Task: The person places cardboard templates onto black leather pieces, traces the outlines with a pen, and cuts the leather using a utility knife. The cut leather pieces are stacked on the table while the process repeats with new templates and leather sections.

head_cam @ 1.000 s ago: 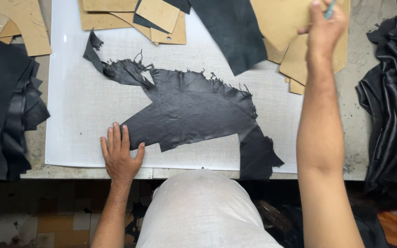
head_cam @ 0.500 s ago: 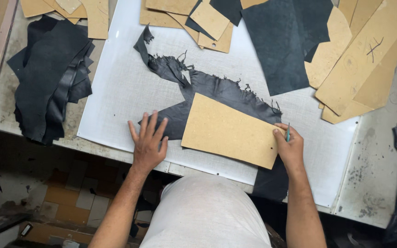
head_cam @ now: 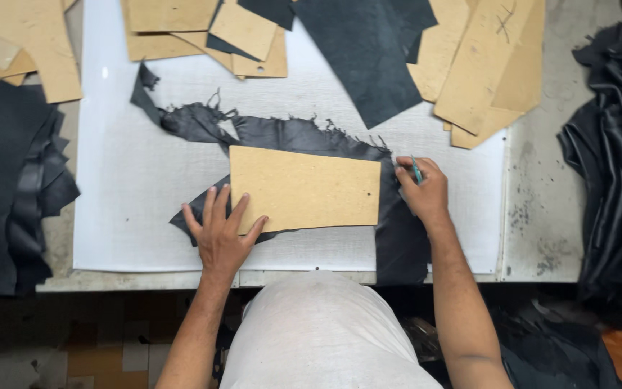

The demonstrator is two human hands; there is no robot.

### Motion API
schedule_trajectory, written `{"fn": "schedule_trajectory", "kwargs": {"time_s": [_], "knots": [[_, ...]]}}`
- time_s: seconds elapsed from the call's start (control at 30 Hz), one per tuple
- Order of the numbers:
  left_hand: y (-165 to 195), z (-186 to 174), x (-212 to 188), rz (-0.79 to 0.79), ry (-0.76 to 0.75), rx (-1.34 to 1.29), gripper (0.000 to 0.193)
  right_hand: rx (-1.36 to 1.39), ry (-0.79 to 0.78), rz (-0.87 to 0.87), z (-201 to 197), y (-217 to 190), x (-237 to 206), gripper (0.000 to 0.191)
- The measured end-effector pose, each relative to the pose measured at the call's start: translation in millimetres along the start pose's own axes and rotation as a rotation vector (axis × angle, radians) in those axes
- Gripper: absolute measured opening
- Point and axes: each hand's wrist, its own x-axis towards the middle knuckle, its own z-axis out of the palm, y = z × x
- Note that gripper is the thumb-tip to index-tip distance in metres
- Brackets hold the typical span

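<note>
A rectangular tan cardboard pattern point(head_cam: 304, 189) lies flat on a ragged piece of black leather point(head_cam: 282, 133) spread over a white cutting board point(head_cam: 131, 187). My left hand point(head_cam: 221, 230) presses open-fingered on the pattern's lower left corner. My right hand point(head_cam: 422, 191) sits at the pattern's right edge, fingers closed around a thin teal-handled tool point(head_cam: 415, 169) whose tip points at the upper right corner.
Several more cardboard patterns point(head_cam: 203, 32) lie along the far edge, with others at the upper right point(head_cam: 491, 65). A dark leather panel point(head_cam: 368, 54) rests between them. Stacks of black leather sit at left point(head_cam: 8, 180) and right point(head_cam: 613, 151). The table's front edge point(head_cam: 145, 279) is near my body.
My right hand came back from the far right and set the cardboard pattern on the leather. The pattern now lies square, my left hand has slid onto its corner, and the right hand is at its edge.
</note>
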Motion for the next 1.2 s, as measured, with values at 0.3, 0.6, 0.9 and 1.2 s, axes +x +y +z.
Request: {"fn": "schedule_trajectory", "kwargs": {"time_s": [0.3,0.6,0.9,1.2], "knots": [[132.7,45.2,53.8,0.693,-0.247,-0.151,0.071,-0.321,-0.093,0.237,28.7,-34.1,34.7,0.030],[144.9,51.3,73.1,0.608,-0.229,-0.128,0.074,-0.339,0.111,-0.080,38.9,-21.6,44.1,0.026],[154.8,65.8,68.9,0.542,-0.169,-0.188,0.074,-0.133,0.128,-0.122,25.2,3.6,45.4,0.015],[31.0,31.2,48.4,0.091,-0.004,-0.235,0.048,-0.140,-0.023,0.052,5.7,-1.8,-65.5,0.030]]}}
